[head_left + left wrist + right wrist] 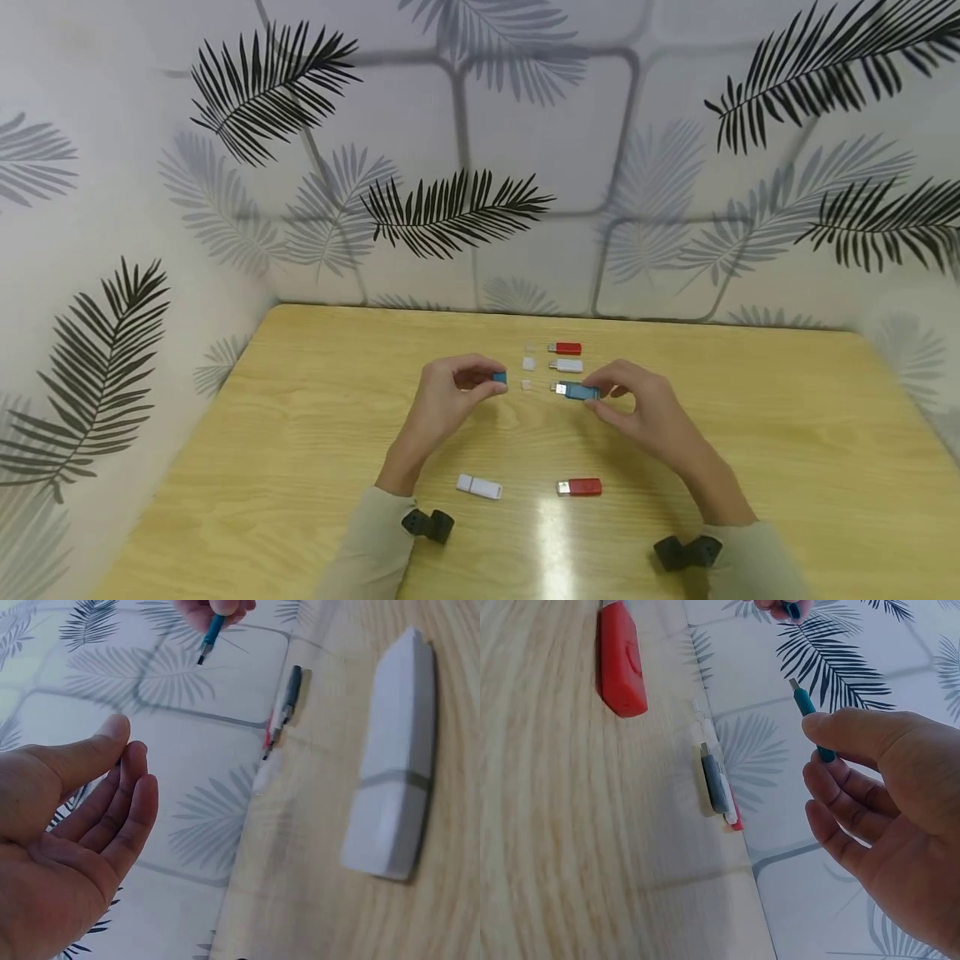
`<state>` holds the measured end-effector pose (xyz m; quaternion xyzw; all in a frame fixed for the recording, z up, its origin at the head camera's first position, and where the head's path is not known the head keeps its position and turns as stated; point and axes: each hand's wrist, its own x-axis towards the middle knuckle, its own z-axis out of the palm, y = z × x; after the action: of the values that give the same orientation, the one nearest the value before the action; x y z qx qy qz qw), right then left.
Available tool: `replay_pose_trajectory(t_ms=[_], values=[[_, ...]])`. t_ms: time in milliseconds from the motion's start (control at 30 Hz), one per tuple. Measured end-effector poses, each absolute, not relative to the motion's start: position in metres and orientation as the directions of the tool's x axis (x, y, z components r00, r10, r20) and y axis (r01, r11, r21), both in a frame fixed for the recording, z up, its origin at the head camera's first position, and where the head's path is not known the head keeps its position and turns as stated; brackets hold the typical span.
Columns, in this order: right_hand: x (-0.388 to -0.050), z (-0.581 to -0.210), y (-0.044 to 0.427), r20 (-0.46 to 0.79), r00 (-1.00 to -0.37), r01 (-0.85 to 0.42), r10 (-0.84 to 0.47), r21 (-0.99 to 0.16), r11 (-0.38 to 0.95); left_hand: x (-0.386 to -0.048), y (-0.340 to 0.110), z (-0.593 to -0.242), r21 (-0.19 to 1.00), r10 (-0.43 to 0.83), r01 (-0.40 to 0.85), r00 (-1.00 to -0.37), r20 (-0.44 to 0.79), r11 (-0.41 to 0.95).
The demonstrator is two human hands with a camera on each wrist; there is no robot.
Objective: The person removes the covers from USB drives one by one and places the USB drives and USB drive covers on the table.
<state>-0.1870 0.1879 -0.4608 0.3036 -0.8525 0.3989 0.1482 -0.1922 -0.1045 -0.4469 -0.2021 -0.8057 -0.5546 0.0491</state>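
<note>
My left hand (448,396) pinches a small blue cap (500,378) between thumb and fingertips; in the left wrist view the fingers hide it. To the right, my right hand (637,408) holds an uncapped blue USB stick (576,391) by its back end. Its metal plug points left, towards the cap, with a gap between them. Both hands are raised above the table, as the wrist views show. Beneath the blue stick, a dark grey USB stick (714,780) lies on the table, mostly covered in the head view.
Beyond the hands lie an uncapped red USB stick (567,348) and a white one (568,366), with small pale caps (528,363) to their left. Nearer are a capped white USB stick (480,487) and another red stick (583,487). A patterned wall backs the wooden table (300,433).
</note>
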Motion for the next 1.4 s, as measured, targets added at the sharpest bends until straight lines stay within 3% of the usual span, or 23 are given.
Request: replay_pose_trajectory(t_ms=[333,667,1000,1400], values=[[-0.189,-0.463,0.193,0.469,-0.798,-0.602,-0.378,-0.594,0.533,-0.197,-0.097,-0.456,0.913,0.245,0.272,-0.948,0.201,0.305],[-0.192,-0.47,0.196,0.35,-0.871,-0.49,-0.344,-0.649,0.582,-0.194,-0.086,-0.469,0.874,0.207,0.251,-0.962,0.178,0.416],[-0.193,-0.48,0.194,0.317,-0.884,-0.466,-0.345,-0.667,0.581,-0.201,-0.08,-0.477,0.878,0.219,0.196,-0.97,0.107,0.437],[-0.192,-0.484,0.19,0.193,-0.939,-0.332,-0.285,-0.728,0.6,-0.208,-0.07,-0.478,0.852,0.258,0.191,-0.964,0.069,0.487]])
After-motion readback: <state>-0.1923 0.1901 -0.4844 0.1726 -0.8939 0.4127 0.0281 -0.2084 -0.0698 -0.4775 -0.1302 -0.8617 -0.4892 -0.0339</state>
